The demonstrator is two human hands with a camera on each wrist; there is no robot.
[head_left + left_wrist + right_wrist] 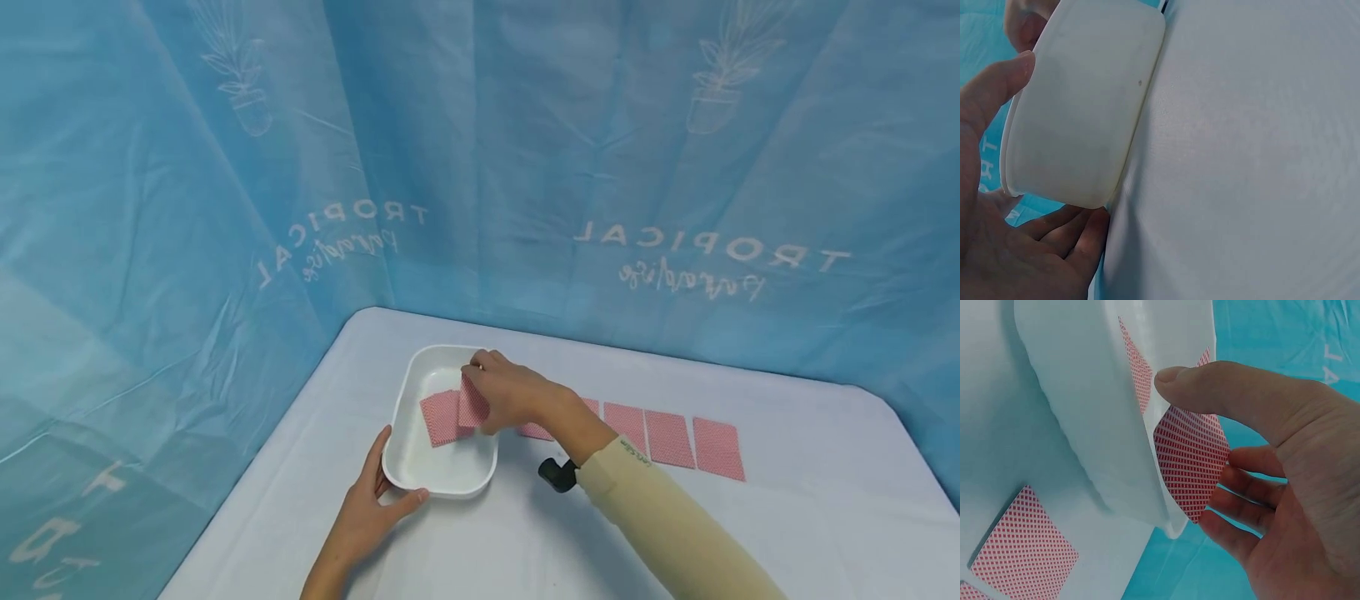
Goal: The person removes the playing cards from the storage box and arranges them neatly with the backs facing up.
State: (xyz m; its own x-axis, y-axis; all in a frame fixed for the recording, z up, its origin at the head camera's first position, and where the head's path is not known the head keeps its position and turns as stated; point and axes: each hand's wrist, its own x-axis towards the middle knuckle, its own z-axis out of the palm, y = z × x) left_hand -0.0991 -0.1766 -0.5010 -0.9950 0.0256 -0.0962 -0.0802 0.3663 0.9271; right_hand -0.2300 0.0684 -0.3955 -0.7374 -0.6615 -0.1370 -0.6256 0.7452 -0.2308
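Note:
A white tray (450,471) with raised walls rests on the table. My left hand (363,508) holds its near left corner, thumb at the rim and fingers against the outer wall (1085,106). Over the tray's right side, my right hand (513,392) pinches a playing card (1191,462) with a red-and-white patterned back between thumb and fingers. Another patterned card (438,417) lies inside the tray, partly covered by the held one in the head view. Whether more cards lie beneath it, I cannot tell.
Several like cards (670,439) lie in a row on the white table (810,492) to the tray's right, some partly behind my right forearm. A black object (557,475) shows beside the right wrist. Blue printed curtains (495,167) hang behind and to the left.

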